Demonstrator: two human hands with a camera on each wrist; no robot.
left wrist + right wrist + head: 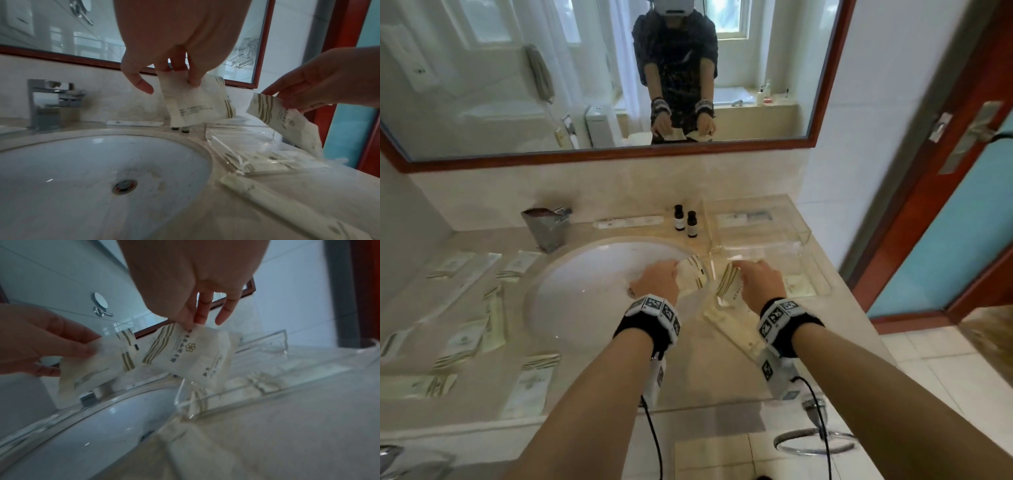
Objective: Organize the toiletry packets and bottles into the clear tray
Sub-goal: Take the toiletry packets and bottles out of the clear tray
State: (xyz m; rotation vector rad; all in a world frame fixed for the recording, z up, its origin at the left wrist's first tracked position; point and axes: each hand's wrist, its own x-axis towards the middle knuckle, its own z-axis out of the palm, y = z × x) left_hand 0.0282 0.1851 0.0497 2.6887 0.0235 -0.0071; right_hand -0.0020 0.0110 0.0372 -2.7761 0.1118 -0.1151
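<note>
My left hand [655, 279] [164, 78] pinches a white packet [693, 277] [197, 104] with gold stripes above the sink's right rim. My right hand [758, 277] [197, 318] pinches a second striped packet [729, 286] [185, 356] just over the near left corner of the clear tray [808, 240] [267, 340]. Flat packets lie inside the tray. Two small dark bottles [685, 219] stand on the counter left of the tray. A long packet [732, 329] [277, 201] lies on the counter below my right hand.
Several more packets [465, 339] lie scattered on the counter left of the white sink [585, 294]. A long flat packet [628, 222] lies behind the sink beside a steel faucet [548, 226]. A mirror [602, 68] hangs above; a red-framed door [945, 205] stands at right.
</note>
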